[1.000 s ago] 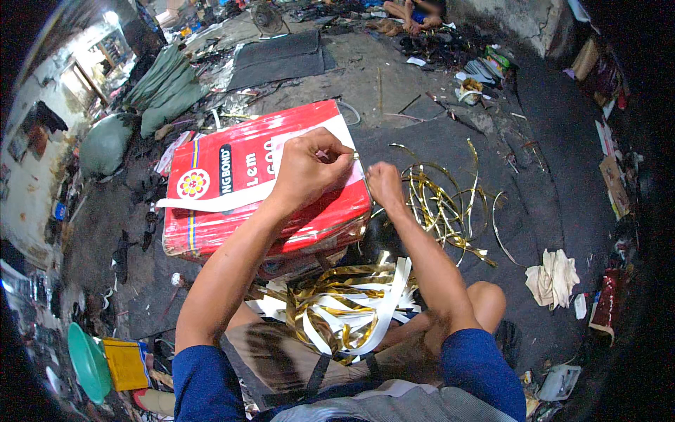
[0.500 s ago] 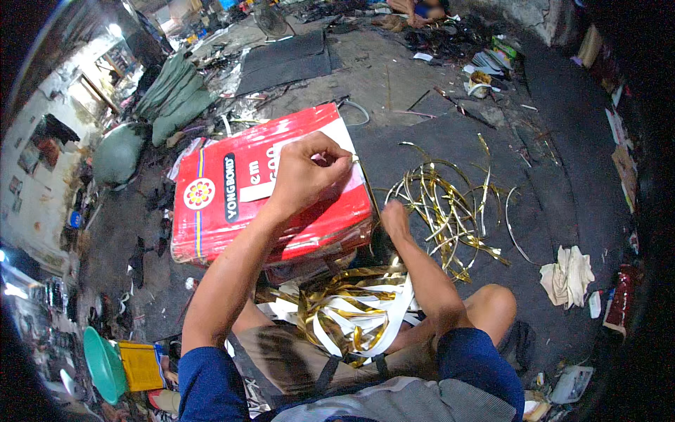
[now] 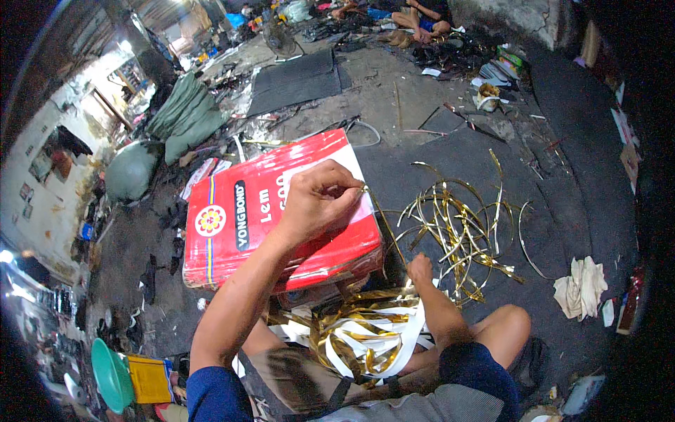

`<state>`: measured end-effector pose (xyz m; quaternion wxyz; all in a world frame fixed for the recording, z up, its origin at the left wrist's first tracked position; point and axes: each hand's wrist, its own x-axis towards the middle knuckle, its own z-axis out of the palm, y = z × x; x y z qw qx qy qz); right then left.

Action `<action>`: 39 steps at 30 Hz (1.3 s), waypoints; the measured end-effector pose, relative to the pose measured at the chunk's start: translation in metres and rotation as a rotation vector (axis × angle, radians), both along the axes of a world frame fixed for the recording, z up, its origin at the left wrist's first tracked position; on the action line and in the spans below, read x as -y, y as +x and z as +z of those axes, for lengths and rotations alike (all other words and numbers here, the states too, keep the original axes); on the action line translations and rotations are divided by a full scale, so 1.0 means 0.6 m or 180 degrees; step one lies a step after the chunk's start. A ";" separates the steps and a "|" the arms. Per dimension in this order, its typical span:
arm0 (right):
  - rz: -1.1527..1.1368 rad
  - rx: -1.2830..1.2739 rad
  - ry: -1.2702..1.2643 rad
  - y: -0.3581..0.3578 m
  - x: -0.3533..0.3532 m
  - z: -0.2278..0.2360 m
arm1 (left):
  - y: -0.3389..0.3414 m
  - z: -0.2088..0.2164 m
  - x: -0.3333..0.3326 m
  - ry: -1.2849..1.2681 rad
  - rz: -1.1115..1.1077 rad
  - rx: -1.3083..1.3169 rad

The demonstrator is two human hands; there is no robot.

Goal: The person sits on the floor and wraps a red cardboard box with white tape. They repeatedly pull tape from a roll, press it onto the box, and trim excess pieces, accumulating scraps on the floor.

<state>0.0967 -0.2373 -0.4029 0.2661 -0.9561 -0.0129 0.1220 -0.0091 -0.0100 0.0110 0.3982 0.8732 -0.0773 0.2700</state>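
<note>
My left hand (image 3: 318, 205) rests over the right part of a red rectangular box (image 3: 295, 257), its thumb and forefinger pinched on one end of a narrow gold strip (image 3: 386, 226). The strip runs off the box's right edge, down to my right hand (image 3: 420, 270), whose fingers are closed round its other part. Across my lap lies a bundle of wider gold and white strips (image 3: 365, 337), just below my right hand. On the floor to the right sits a loose tangle of narrow gold strips (image 3: 464, 235).
A crumpled cream cloth (image 3: 581, 287) lies at the right. At lower left stand a green basin (image 3: 111, 376) and a yellow container (image 3: 149, 380). Farther off are a dark mat (image 3: 292, 81), greenish-grey sacks (image 3: 133, 171), a fan (image 3: 281, 42) and another person seated (image 3: 422, 21).
My right hand has drawn toward me and slightly right, away from my left hand, which stays at the box. The gold strip now shows as a long line between them. The whole view has tilted.
</note>
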 end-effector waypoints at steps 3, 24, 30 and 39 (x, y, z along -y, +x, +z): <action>0.0063 -0.0038 -0.0117 0.042 0.057 -0.033 | 0.004 0.007 0.004 0.0505 -0.0308 0.0226; -0.0566 0.0287 -0.0461 0.039 0.120 -0.035 | -0.027 -0.013 -0.035 0.1351 -0.0350 -0.0307; -0.3347 -0.1114 0.3364 0.100 0.131 0.013 | -0.005 -0.014 -0.019 0.1134 -0.0564 -0.0280; 0.0276 -0.1377 0.1987 -0.060 0.026 0.140 | -0.042 0.022 0.003 0.1657 -0.0254 -0.0758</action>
